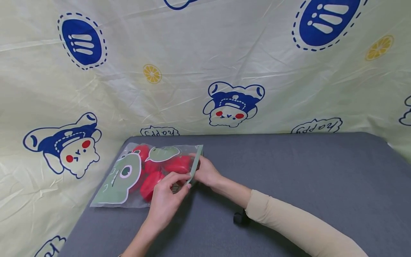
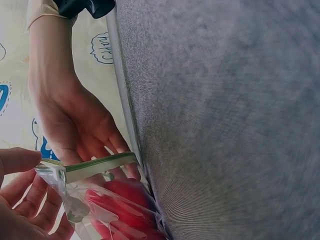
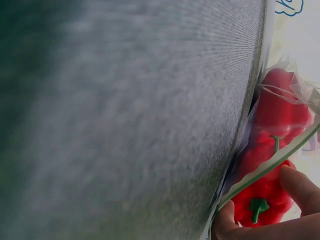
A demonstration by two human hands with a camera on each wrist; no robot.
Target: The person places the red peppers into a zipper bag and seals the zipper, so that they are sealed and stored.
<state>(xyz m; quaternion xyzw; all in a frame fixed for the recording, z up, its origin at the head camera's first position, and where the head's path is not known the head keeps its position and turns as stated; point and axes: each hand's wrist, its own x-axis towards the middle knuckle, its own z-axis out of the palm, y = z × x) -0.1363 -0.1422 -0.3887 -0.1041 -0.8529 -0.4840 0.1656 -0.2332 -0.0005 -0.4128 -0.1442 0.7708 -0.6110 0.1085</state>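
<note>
A clear zip bag [image 1: 110, 191] with a green cartoon print lies on the table, its mouth facing right. Several red bell peppers [image 1: 151, 185] show inside it. At the mouth, my left hand [image 1: 168, 196] pinches the near side of the green zip strip [image 2: 100, 167] between thumb and fingers. My right hand [image 1: 207, 171] reaches in through the opening, partly hidden by the strip. In the right wrist view its thumb and a finger lie on either side of a red bell pepper [image 3: 267, 205], green stem outward.
The grey table [image 1: 289, 178] extends to the right of the bag. Behind it hangs a pale cloth [image 1: 179, 103] with blue cartoon prints. A small black object [image 1: 240, 218] shows at the right sleeve [image 1: 282, 217].
</note>
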